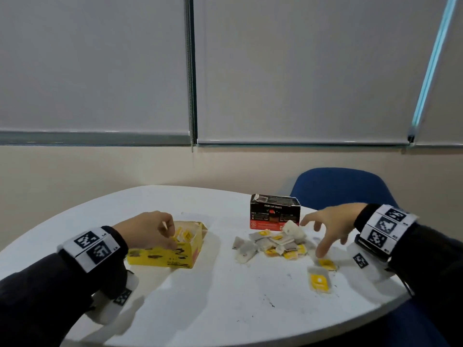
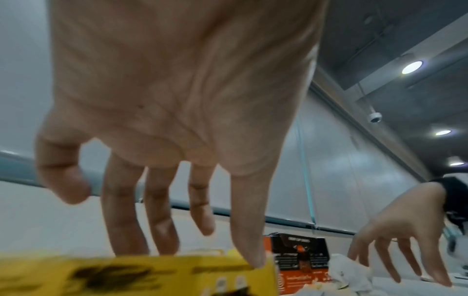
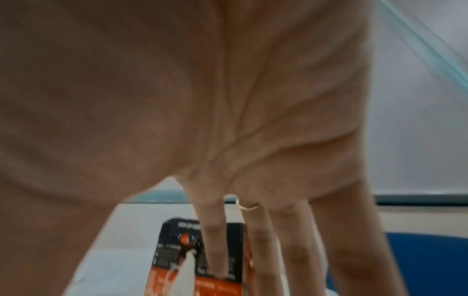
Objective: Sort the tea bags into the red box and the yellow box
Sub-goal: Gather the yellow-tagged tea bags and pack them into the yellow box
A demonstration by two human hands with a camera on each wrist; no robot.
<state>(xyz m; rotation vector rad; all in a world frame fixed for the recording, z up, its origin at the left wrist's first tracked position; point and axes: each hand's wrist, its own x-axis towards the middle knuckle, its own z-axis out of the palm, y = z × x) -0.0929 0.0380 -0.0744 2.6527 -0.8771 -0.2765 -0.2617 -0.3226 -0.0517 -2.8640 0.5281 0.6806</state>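
Observation:
The yellow box (image 1: 162, 256) stands open at the left of the white table (image 1: 213, 309), with yellow-tagged tea bags inside. My left hand (image 1: 167, 234) hovers over it, fingers straight and pointing down, holding nothing; in the left wrist view the thumb tip touches the box rim (image 2: 152, 272). The red and black box (image 1: 274, 214) stands at the back right. A pile of tea bags (image 1: 273, 244) lies in front of it. My right hand (image 1: 323, 234) is spread wide above the table, one fingertip just over a yellow-tagged tea bag (image 1: 327, 264). Another tea bag (image 1: 318, 280) lies nearer me.
A blue chair (image 1: 340, 189) stands behind the table's far right edge. The table's rounded front edge runs close to my forearms. Dark specks mark the tabletop between the boxes and me. A wall with window blinds is behind.

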